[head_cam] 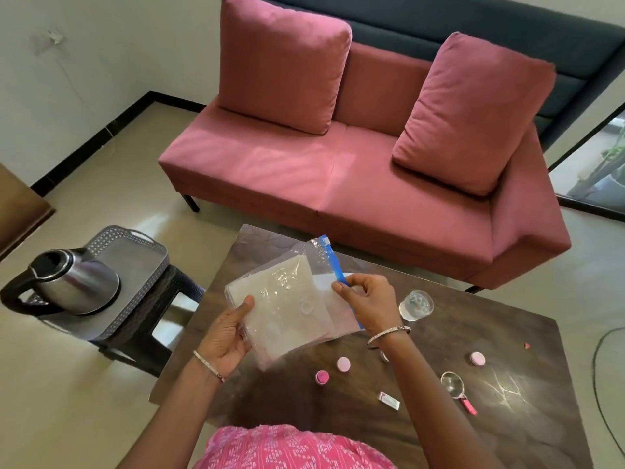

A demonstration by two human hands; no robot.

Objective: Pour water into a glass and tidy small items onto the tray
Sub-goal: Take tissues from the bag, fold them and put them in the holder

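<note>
The person held a clear plastic zip bag (291, 306) up over the near left part of the dark wooden table (490, 333), tilted, with something pale and flat inside it. The left hand (226, 336) gripped the bag's lower left edge, thumb on top and fingers curled beneath. The right hand (367, 302) pinched the bag's blue zip strip (333, 262) between thumb and fingertips near the strip's middle. A thin bangle sat on each wrist. The glass (416, 304) stood upright on the table just to the right of the right hand; whether it held water could not be told for sure. Small items lay scattered on the tabletop, none on the tray. A pink lid (343, 363) and a second pink lid (322, 377) lay close together below the bag. A third pink lid (477, 358) lay well apart to the right. A clear scoop (453, 384) with a pink handle lay near that third lid, and a small white packet (388, 400) rested nearer the person. A tiny pink scrap (526, 345) sat towards the table's right edge. The grey tray (135, 265) rested on a dark stool (152, 333) left of the table, and a steel kettle (72, 282) with a black handle stood on the tray's near end. Beyond the table stood a pink sofa (304, 170) with two cushions leaning against its back.
</note>
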